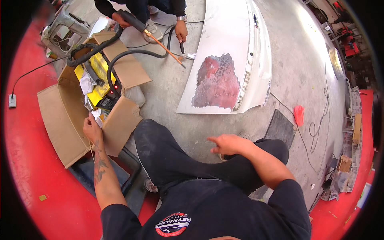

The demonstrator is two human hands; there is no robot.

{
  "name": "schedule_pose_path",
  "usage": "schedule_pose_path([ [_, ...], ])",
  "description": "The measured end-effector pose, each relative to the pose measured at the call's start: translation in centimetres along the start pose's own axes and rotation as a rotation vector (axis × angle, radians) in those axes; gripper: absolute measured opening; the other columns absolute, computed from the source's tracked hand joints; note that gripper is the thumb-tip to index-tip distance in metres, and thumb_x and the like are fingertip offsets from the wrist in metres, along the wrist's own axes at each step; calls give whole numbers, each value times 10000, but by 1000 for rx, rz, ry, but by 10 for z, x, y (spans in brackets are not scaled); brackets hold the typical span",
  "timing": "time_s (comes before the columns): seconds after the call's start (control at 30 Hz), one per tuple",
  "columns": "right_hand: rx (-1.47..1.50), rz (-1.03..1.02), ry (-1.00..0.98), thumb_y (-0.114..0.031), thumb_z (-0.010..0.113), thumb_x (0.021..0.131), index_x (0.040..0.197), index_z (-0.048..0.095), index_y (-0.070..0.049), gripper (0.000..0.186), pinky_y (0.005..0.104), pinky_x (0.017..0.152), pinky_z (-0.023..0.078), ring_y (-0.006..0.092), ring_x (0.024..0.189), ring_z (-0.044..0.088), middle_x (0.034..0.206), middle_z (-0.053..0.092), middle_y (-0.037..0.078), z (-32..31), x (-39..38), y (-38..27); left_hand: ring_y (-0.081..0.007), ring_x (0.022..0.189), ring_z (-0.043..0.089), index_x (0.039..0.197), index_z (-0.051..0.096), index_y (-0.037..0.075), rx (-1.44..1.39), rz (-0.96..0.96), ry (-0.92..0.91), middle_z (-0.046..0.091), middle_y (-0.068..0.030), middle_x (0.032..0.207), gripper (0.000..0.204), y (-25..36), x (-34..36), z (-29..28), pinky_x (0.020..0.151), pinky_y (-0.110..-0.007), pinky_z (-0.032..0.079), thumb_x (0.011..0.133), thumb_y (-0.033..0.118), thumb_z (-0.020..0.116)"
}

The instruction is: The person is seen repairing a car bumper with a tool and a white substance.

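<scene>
The left hand (92,127) rests on the near flap of an open cardboard box (66,116), fingers curled on its edge beside a scrap of white paper; a yellow machine (96,78) with black hoses lies in the box just ahead of that hand, its long axis running away from the person. The right hand (228,144) hovers empty over the knee, fingers loosely spread, well apart from the box. Beyond it on the floor lies a white car panel (240,40) with a sanded red patch.

Right hand (225,144) motion-blurred; grip unclear.
</scene>
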State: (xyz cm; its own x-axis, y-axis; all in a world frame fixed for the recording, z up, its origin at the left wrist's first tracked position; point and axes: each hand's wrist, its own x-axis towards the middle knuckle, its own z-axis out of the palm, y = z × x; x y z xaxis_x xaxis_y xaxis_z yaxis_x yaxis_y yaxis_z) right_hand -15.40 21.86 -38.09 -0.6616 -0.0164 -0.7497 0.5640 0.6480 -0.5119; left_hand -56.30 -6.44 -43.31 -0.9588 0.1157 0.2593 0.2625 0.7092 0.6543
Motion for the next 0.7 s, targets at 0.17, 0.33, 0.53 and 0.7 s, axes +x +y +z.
schedule_pose_path([
  [0.17, -253, 94, 280, -293, 572, 835, 1184, 507, -67, 420, 468, 773, 478, 345, 908, 609, 959, 633, 160, 9, 28, 28, -196, 625, 548, 778, 621, -43, 13, 14, -15, 617, -122, 679, 435, 0, -1, 2, 625, -342, 437, 898, 369, 548],
  [0.33, -134, -7, 349, -276, 591, 820, 1065, 544, -66, 326, 432, 722, 498, 314, 882, 627, 955, 638, 142, 15, 23, 25, -215, 608, 550, 772, 623, -38, 45, 36, -23, 615, -134, 668, 435, 3, -1, 1, 611, -355, 436, 896, 372, 548],
  [0.53, -236, 47, 322, -305, 618, 802, 1008, 539, -76, 318, 426, 681, 498, 314, 826, 632, 891, 630, 140, 26, 21, 39, -193, 648, 560, 778, 632, -41, 90, 10, -70, 634, -126, 701, 480, 2, 2, 2, 641, -345, 436, 891, 416, 537],
  [0.7, -219, -17, 471, -305, 646, 781, 954, 548, -77, 303, 428, 645, 493, 308, 768, 631, 830, 621, 121, 24, 17, 38, -235, 651, 580, 784, 634, -39, 79, 20, -28, 633, -147, 704, 470, -5, 3, 2, 649, -369, 443, 890, 408, 534],
])
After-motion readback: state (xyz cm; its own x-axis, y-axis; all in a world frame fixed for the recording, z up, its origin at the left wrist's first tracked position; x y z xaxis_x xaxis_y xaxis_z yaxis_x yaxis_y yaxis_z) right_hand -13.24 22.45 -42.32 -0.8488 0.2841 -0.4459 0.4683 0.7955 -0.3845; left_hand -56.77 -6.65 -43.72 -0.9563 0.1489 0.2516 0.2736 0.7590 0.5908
